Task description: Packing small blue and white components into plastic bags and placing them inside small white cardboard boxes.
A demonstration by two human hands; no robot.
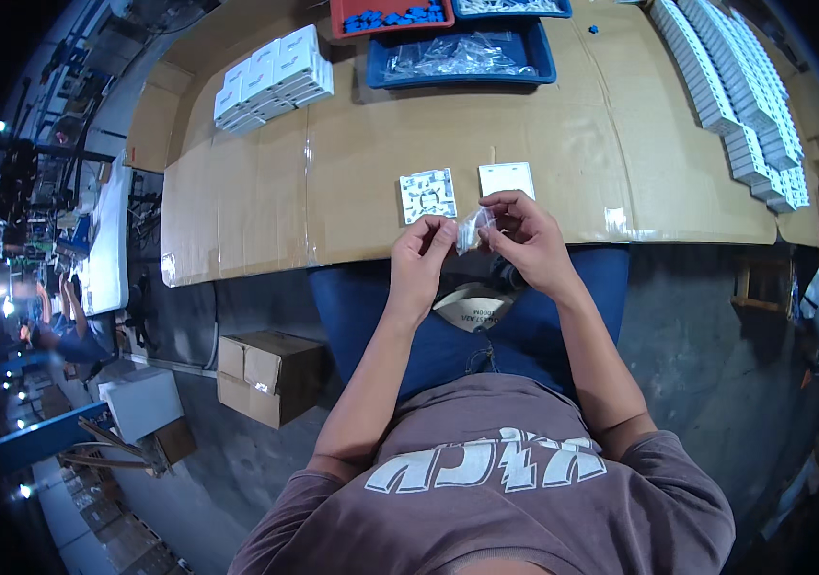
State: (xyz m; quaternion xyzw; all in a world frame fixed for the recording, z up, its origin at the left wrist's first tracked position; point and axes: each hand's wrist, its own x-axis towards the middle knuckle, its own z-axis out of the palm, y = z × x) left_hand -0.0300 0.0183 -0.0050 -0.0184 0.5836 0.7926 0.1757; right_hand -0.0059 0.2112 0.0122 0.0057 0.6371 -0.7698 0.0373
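Observation:
Just over the table's near edge, I hold a small clear plastic bag with something whitish in it; its contents are too small to make out. My left hand pinches the bag's left side between thumb and finger. On its other side, the fingertips of my right hand are closed on the clear plastic. Beyond my left hand lies a white square frame with moulded detail and openings showing. A plain white square plate rests beside it, just past my right hand.
Cardboard covers the table. At the back are a blue tray of clear bags, a red tray of blue pieces and another blue tray. White stacks stand left and right. A carton sits on the floor.

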